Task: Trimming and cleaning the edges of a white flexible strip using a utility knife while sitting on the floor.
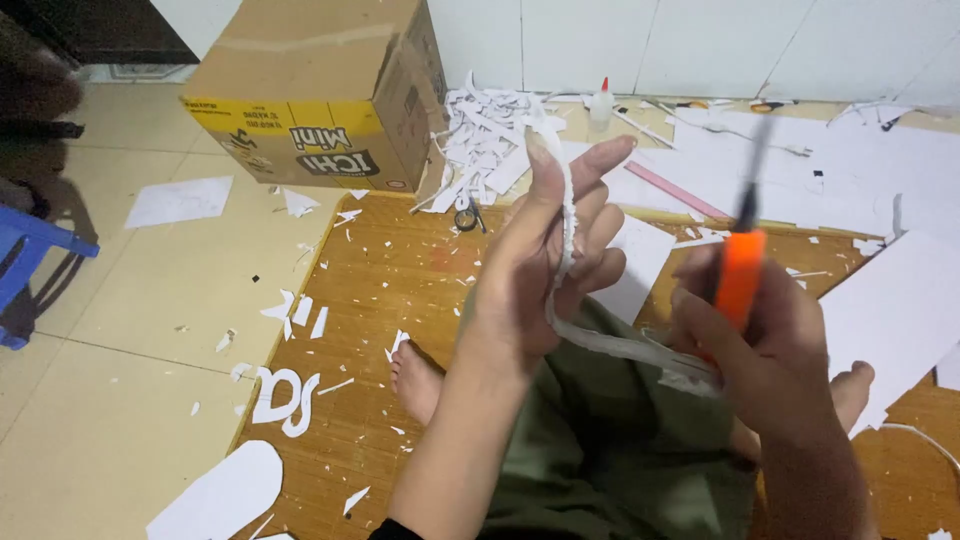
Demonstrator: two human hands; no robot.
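Note:
My left hand (545, 265) is raised in the middle of the view and pinches a long, thin white foam strip (566, 215) between thumb and fingers. The strip curls up past my fingertips and runs down and right toward my right hand (765, 350). That hand grips an orange-handled craft knife (742, 270), its dark blade end pointing up and blurred. The strip's lower end (640, 350) lies against my right fingers. Below both hands are my lap in green cloth (600, 440) and my bare feet.
A cardboard box (320, 90) stands at the back left. Beside it lie a heap of white scraps (485, 140), scissors (467, 215), a glue bottle (600, 105) and a pink ruler (675, 190). White sheets (900, 310) cover the right. A blue stool (25, 265) sits far left.

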